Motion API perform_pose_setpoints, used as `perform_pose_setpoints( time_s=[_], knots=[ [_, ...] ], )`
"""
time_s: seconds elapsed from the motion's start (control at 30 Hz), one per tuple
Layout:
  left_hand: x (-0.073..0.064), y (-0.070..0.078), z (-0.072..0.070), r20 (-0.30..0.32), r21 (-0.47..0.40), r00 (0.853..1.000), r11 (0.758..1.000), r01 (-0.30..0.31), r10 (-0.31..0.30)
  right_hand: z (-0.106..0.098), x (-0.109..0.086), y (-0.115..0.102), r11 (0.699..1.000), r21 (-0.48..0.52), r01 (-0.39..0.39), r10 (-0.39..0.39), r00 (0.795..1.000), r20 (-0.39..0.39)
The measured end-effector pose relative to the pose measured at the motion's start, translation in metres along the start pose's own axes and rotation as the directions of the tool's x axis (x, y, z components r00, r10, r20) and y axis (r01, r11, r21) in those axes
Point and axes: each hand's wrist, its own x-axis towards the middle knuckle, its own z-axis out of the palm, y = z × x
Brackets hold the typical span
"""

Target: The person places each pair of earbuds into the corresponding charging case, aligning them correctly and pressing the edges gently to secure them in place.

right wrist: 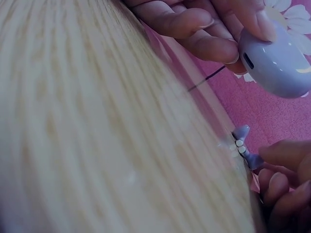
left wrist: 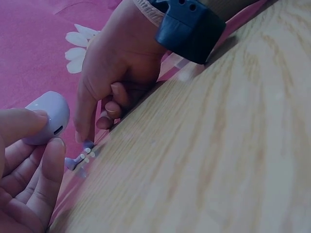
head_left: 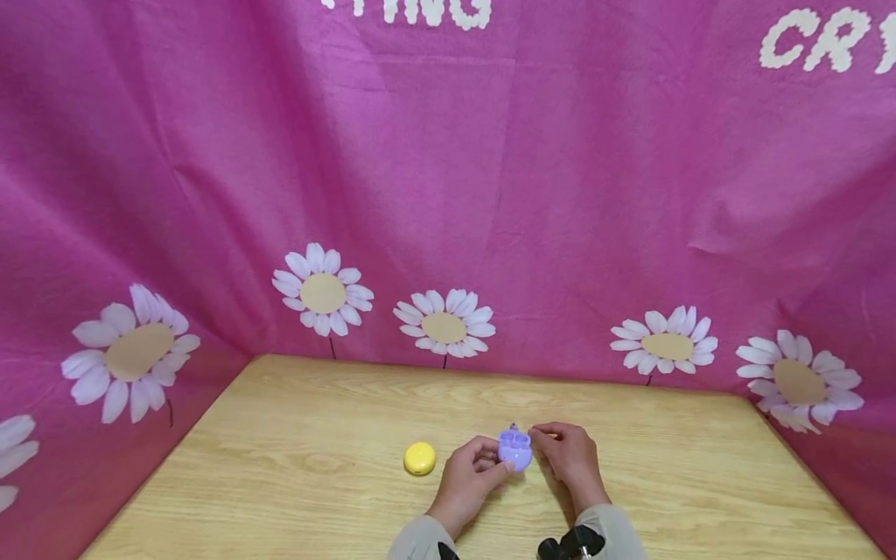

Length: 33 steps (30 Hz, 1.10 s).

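My left hand (head_left: 467,476) grips a purple earbud case (head_left: 516,453) between thumb and fingers, above the table. Two hollows show at the top of the case in the head view, and a dark charging port shows on its underside in the wrist views. Two small purple earbuds (right wrist: 241,138) lie side by side on the wood behind the case, their white stem ends together. My right hand (head_left: 570,457) is low at the table, a fingertip at the nearer earbud. Its other fingers are bent; no clear grip on the earbud shows.
A round yellow case (head_left: 419,459) lies on the wooden table (head_left: 315,474), left of my left hand. A pink cloth (head_left: 560,194) with printed daisies hangs behind the table and along its sides. A dark device is strapped at each wrist.
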Motion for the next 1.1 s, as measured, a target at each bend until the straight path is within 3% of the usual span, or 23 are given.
perform_pose_setpoints(
  time_s=[0.3,0.6,0.77,0.97,1.1],
  knots=[
    [-0.0015,-0.0020,0.0014,-0.017,-0.004,1.000,1.000,-0.006,0.006,0.0002,-0.0030,0.0044,0.999,0.021,0.026,-0.026,1.000,0.009],
    [-0.0005,0.0008,0.0000,-0.007,-0.019,1.000,1.000,-0.002,0.002,-0.0015,-0.0036,0.0030,0.987,0.148,-0.057,0.049,0.997,0.056],
    [-0.0005,0.0021,-0.0008,-0.014,-0.032,1.000,0.999,0.024,-0.025,-0.0002,-0.0018,0.0020,0.961,0.254,-0.112,0.096,0.992,0.077],
    [-0.0022,0.0035,-0.0017,-0.022,-0.040,0.999,0.999,0.033,-0.034,-0.0016,-0.0039,0.0033,0.940,0.314,-0.136,0.129,0.991,0.042],
    [0.0010,0.0029,0.0001,-0.022,-0.057,0.999,0.998,0.025,-0.026,-0.0078,-0.0012,0.0049,0.895,0.413,-0.169,0.152,0.986,0.073]
  ],
)
